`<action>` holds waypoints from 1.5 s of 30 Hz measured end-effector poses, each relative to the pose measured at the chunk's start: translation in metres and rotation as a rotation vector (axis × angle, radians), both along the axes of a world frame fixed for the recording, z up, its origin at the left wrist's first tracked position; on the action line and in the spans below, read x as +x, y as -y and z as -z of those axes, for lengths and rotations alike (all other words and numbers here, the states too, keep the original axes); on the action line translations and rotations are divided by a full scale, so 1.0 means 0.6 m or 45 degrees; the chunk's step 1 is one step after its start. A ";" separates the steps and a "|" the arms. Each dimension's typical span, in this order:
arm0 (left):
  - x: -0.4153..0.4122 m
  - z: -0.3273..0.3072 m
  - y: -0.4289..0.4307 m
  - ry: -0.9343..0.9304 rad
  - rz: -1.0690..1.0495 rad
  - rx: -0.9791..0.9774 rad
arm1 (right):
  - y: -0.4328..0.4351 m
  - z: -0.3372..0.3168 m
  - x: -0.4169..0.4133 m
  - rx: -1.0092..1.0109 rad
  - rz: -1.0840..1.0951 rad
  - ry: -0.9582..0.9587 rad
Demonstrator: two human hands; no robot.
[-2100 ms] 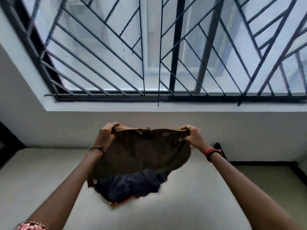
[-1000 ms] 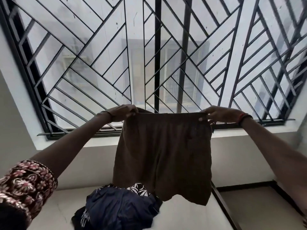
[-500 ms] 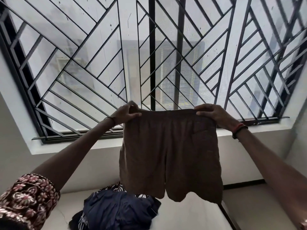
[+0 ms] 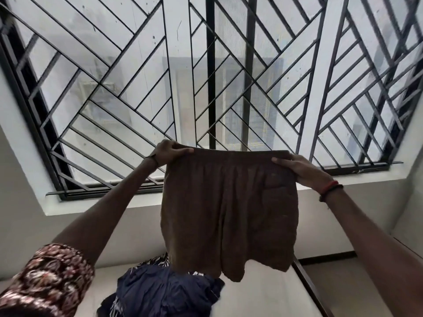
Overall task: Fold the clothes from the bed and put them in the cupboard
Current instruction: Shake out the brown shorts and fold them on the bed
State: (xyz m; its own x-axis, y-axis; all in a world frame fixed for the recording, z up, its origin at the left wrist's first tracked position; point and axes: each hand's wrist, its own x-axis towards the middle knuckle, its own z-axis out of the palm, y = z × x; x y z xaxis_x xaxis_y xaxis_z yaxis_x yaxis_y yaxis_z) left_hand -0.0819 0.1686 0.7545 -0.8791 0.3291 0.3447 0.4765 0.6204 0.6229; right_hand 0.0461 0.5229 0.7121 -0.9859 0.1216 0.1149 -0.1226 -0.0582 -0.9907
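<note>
Brown shorts [image 4: 229, 213]: held up in the air by the waistband, spread flat and facing the camera, both legs hanging down; the hems hang above the clothes pile, with no visible contact.
Left hand [image 4: 168, 152]: grips the left corner of the waistband, fingers curled together over the top edge; a thin dark band sits at the wrist.
Right hand [image 4: 297, 168]: pinches the right corner of the waistband, thumb lying across the front of the cloth, the other fingers hidden behind it.
Wrist bands [image 4: 329, 191]: red and black, on the right wrist.
Sleeve [image 4: 45, 282]: floral print in red-brown and cream, on the left upper arm at the lower left.
Clothes pile [image 4: 167, 291]: a crumpled dark blue garment with a black-and-white patterned fabric [image 4: 158, 259] showing at its far side, lying on the bed below the shorts.
Bed [image 4: 263, 298]: pale, smooth surface across the bottom of the view, bounded on the right by a dark edge [image 4: 309, 289].
Wall [image 4: 23, 225]: plain and light, rising behind the bed to the window sill [image 4: 103, 207].
Window grille [image 4: 137, 88]: black metal bars in slanted geometric panels, filling the upper part of the view behind the hands; pale daylight and a blurred building show through.
Dark strip [image 4: 327, 255]: runs along the base of the wall at the right, beside the bed.
</note>
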 end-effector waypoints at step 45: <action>0.068 0.256 -0.112 0.248 0.688 -0.870 | 0.139 0.203 0.032 0.451 -0.391 0.249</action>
